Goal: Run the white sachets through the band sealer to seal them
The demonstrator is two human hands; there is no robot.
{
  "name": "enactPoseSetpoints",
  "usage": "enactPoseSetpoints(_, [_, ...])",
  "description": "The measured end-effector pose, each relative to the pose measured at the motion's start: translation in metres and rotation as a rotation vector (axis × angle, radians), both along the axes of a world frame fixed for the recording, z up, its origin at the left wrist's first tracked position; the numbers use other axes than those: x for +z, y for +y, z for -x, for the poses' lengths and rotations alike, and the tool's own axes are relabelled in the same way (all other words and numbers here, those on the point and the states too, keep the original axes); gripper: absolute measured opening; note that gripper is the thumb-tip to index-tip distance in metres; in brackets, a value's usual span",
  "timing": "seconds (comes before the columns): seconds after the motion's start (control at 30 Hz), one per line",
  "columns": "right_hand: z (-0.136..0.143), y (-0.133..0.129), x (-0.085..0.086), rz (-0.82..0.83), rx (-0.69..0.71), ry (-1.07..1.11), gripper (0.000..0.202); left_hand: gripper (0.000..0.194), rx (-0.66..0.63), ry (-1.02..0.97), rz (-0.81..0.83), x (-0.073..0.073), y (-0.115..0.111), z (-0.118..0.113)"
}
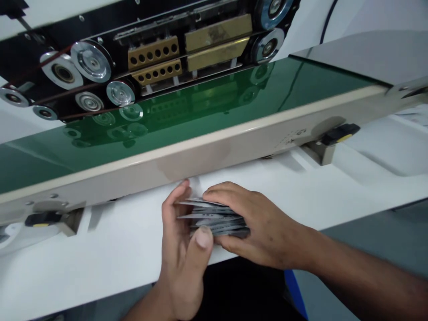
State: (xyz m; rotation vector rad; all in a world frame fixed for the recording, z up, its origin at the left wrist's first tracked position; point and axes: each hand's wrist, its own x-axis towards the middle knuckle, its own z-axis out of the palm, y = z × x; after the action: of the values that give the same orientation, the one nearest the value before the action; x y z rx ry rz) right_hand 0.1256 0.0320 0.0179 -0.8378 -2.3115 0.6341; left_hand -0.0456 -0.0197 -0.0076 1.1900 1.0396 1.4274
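Note:
Between my two hands is a stack of thin, flat grey packets [217, 218], their edges facing me and a few sticking out unevenly to the left. My right hand [261, 223] grips the stack from the right, fingers over the top and thumb side beneath. My left hand [185, 245] cups the left end, its thumb pressed on the near lower edge and its fingers upright at the far side. What is printed on the packets is too small to read. Both hands are just above the white table, close to the conveyor's side.
A sealing machine with metal pulleys [90, 61] and brass blocks [219, 42] stands behind a green conveyor belt [200, 104]. The conveyor's beige side rail [200, 154] runs across the view. Black knobs [340, 133] on brackets jut out over the white table [110, 254].

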Motion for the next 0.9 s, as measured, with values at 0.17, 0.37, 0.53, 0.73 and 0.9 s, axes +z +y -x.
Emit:
enactPoseSetpoints(0.17, [-0.001,0.001,-0.003,-0.007,0.035,0.031,0.052,0.066,0.41,0.423,-0.47,0.009,-0.002,-0.001])
enactPoseSetpoints(0.37, [0.002,-0.002,-0.001,0.066,0.06,0.059,0.04,0.047,0.251,0.951,-0.495,0.024,0.006,-0.003])
enactPoseSetpoints(0.53, [0.006,-0.007,-0.004,0.063,-0.021,0.051,0.056,0.031,0.306,0.777,-0.294,0.02,0.015,0.003])
enactPoseSetpoints(0.73, [0.011,-0.008,-0.005,0.132,-0.094,0.01,0.068,0.017,0.197,0.337,0.042,0.014,0.01,0.019])
enactPoseSetpoints(0.9, [0.013,-0.007,-0.006,0.11,-0.065,0.011,0.066,0.026,0.319,0.456,-0.088,0.006,0.004,0.025])
